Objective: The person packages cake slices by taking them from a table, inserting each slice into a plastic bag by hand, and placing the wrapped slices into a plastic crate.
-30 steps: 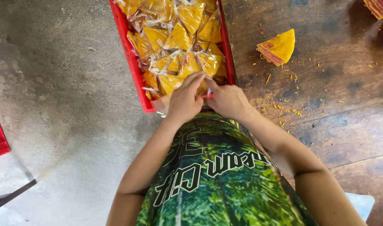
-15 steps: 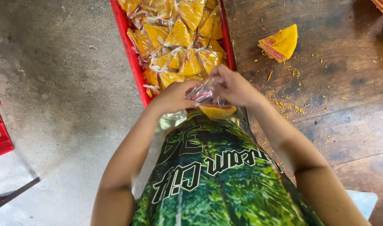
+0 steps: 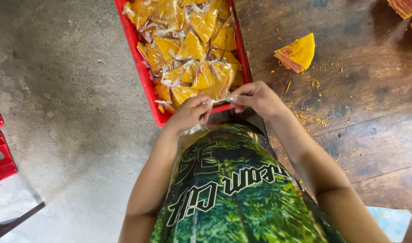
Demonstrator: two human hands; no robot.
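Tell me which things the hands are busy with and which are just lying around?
Busy with:
- left hand and right hand pinching a clear bag's neck
- red crate of bagged yellow wedges

Lying around:
- loose yellow wedge
- crumbs
- red crates at left

A grey, mottled concrete floor fills the left of the frame under soft, even light. At the right lies a dark, worn wooden bench of broad planks, strewn with small yellow crumbs. Red plastic crates sit at the left edge.
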